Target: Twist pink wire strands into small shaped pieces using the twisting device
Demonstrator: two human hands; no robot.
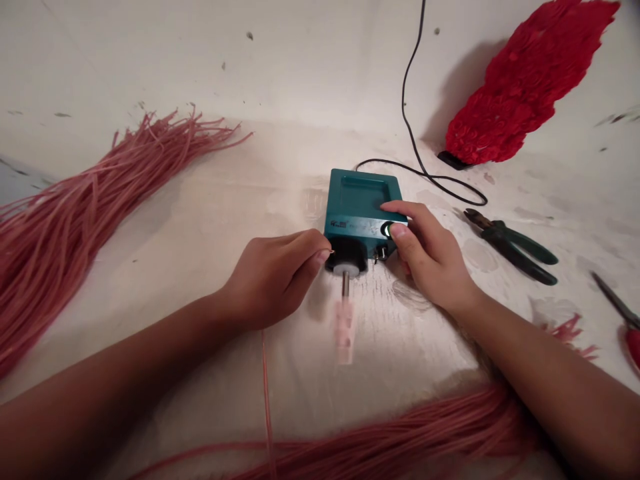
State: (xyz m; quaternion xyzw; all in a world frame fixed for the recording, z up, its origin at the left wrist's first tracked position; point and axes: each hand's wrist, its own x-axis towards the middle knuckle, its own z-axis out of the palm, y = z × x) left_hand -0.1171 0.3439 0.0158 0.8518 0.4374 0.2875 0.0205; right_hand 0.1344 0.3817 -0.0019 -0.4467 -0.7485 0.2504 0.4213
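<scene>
A small teal electric machine [364, 193] stands mid-table, with a shallow tray on top and a round black housing [345, 253] at its front left. From that housing a metal shaft points toward me and bears a pale pink piece [344, 330], blurred as if spinning. My left hand [277, 273] is closed in a pinch on a thin pink wire [266, 393]; its small shiny end is close beside the housing. My right hand [430, 250] grips the machine's right front corner, forefinger on top and thumb at a lit button.
Bundles of pink wire lie at the left [100, 193] and along the front [400, 433]. Pliers with dark green handles [515, 247] and a red-handled tool [633, 343] are at the right. A black cord [407, 113] runs up the wall near a red ruffled object [530, 87].
</scene>
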